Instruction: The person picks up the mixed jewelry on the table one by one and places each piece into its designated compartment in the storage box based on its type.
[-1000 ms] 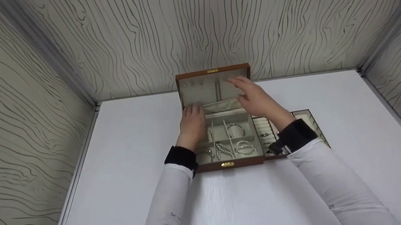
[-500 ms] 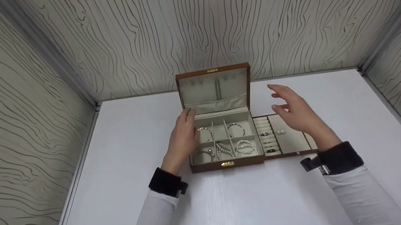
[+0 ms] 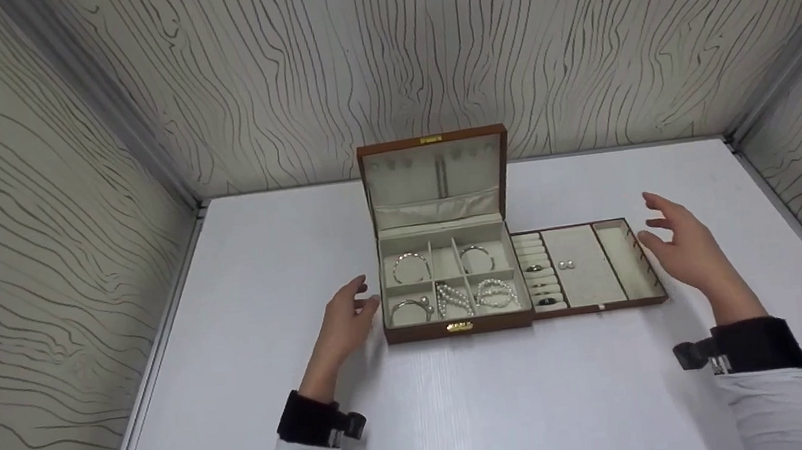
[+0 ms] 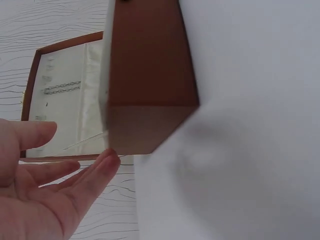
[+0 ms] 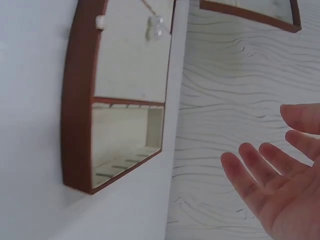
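Note:
A brown jewelry box [image 3: 461,331] stands with its lid [image 3: 404,183] raised and a chain necklace [image 3: 441,178] hanging inside it. Its compartments hold bangles [image 3: 411,311] and pearl strands [image 3: 496,292]. From the right side extends a drawer [image 3: 601,308] with several rings [image 3: 546,301] in ring rolls and a pair of pearl earrings [image 3: 566,264]. My left hand [image 3: 345,320], fingers loosely bent, is just left of the box and holds nothing. Beyond the drawer's right end hovers my right hand [image 3: 686,245], its fingers relaxed around air. The right wrist view shows the drawer's end compartment [image 5: 125,135].
The box sits on a white table [image 3: 437,409]. Behind the table rises a wood-grain patterned wall [image 3: 381,53], with matching panels on the left and right. Each wrist wears a black band with a small camera.
Both hands have drawn away from the raised lid, the left moving down and left of the box, the right moving right past the drawer. The box and drawer stay in place.

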`<control>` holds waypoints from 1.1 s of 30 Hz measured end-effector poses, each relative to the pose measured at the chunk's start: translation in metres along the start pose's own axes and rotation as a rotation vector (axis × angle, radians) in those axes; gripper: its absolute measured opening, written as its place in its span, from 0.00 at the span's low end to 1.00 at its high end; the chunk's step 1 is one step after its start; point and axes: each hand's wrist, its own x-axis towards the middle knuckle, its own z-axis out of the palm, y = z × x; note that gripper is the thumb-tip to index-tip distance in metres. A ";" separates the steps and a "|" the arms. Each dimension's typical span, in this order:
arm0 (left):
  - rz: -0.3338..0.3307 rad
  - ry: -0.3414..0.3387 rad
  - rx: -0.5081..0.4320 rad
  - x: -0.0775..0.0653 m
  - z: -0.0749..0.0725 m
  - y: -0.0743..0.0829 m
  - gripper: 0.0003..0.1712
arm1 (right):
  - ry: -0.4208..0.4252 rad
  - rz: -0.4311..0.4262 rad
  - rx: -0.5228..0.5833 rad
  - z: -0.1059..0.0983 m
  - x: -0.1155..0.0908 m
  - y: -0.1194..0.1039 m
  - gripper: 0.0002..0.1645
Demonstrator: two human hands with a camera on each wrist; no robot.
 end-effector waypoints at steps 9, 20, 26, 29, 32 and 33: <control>-0.067 -0.034 -0.111 0.000 0.015 -0.007 0.29 | -0.050 0.218 -0.056 0.009 -0.010 0.047 0.38; -0.068 0.030 -0.164 0.005 0.023 -0.013 0.24 | -0.191 0.330 -0.070 0.023 -0.012 0.075 0.36; -0.092 0.042 -0.151 0.006 0.026 -0.014 0.23 | -0.254 0.317 -0.134 0.025 -0.007 0.077 0.30; -0.098 0.041 -0.143 0.006 0.025 -0.012 0.23 | -0.298 0.305 -0.177 0.024 -0.004 0.075 0.28; -0.093 0.037 -0.133 0.006 0.026 -0.012 0.23 | -0.324 0.311 -0.207 0.024 0.000 0.073 0.28; -0.092 0.035 -0.132 0.006 0.025 -0.012 0.23 | -0.331 0.315 -0.215 0.024 0.001 0.073 0.28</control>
